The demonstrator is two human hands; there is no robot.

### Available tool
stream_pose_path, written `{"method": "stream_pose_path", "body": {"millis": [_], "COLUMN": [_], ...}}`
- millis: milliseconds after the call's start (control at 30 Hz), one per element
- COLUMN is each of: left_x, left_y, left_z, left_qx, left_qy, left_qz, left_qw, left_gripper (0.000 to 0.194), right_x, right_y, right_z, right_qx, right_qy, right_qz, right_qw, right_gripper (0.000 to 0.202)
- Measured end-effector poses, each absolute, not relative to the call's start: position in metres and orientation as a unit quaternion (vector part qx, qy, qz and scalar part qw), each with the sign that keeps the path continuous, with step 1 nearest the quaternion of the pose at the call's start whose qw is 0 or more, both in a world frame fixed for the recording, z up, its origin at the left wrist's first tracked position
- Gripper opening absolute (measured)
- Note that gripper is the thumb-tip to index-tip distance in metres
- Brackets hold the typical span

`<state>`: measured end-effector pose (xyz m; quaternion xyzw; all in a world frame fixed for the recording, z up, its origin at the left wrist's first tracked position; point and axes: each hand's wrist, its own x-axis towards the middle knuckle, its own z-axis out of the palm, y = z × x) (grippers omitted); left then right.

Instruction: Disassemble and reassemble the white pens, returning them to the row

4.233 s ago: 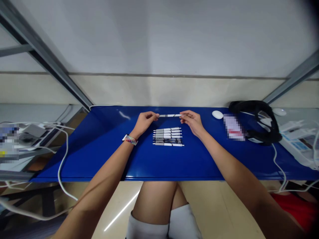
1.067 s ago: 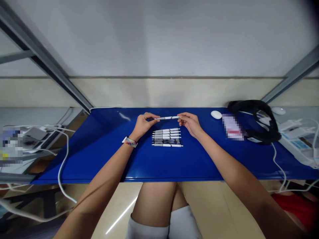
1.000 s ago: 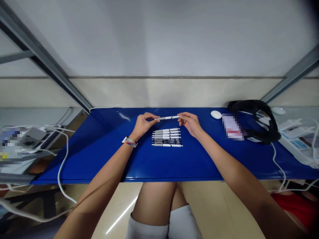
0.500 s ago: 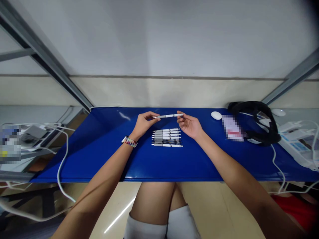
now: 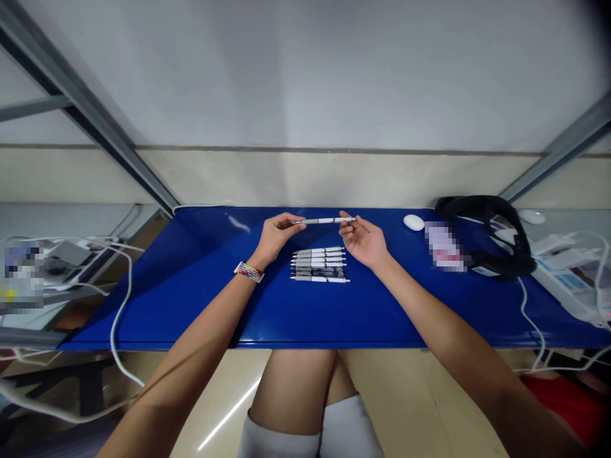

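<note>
A white and grey pen [image 5: 324, 221] is held level between my two hands, beyond a row of similar pens. My left hand [image 5: 277, 234] pinches its grey tip end with thumb and fingers. At the other end, the fingers of my right hand [image 5: 365, 238] are closed around the white clicker end, palm turned up. Several pens [image 5: 319, 264] lie side by side on the blue tabletop [image 5: 286, 312], their tips pointing left; one among them looks darker.
To the right are a white computer mouse [image 5: 414, 222], a blurred card [image 5: 443, 245] and a black headset-like strap [image 5: 487, 235]. White cables [image 5: 128, 299] hang at the left edge. A white power strip [image 5: 568, 286] is at far right. Metal posts frame both sides.
The held pen has shifted slightly to the right, its clicker end reaching a little further past my right fingertips. The row of pens lies as before.
</note>
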<state>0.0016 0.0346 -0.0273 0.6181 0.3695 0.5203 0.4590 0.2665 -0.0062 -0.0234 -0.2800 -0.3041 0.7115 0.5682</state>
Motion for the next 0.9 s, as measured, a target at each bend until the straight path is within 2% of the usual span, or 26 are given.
{"method": "stream_pose_path", "body": {"millis": [133,433,600,767,900], "left_x": [0.0015,0.0014,0.0021,0.0018,0.0026], "left_y": [0.0363,0.0361,0.0351,0.0361,0.0360], "left_z": [-0.0280,-0.0296,-0.0280,-0.0271,-0.0267], "left_qx": [0.612,0.614,0.608,0.605,0.607], "left_qy": [0.366,0.362,0.355,0.361,0.367], "left_qz": [0.533,0.527,0.534,0.536,0.540], "left_qw": [0.456,0.462,0.468,0.465,0.453], "left_gripper": [0.034,0.032,0.029,0.034,0.033], "right_x": [0.2655,0.2628,0.2618,0.2625,0.2642], "right_y": [-0.0050,-0.0010,-0.0021,-0.0026,-0.0024], "right_z": [-0.0237,-0.0256,-0.0214,-0.0233,-0.0249], "right_qx": [-0.272,-0.289,-0.297,-0.288,-0.282], "right_qy": [-0.258,-0.246,-0.256,-0.254,-0.257], "right_qz": [0.732,0.717,0.710,0.718,0.715], "right_qw": [0.569,0.585,0.585,0.581,0.586], "right_gripper": [0.019,0.015,0.030,0.017,0.022]}}
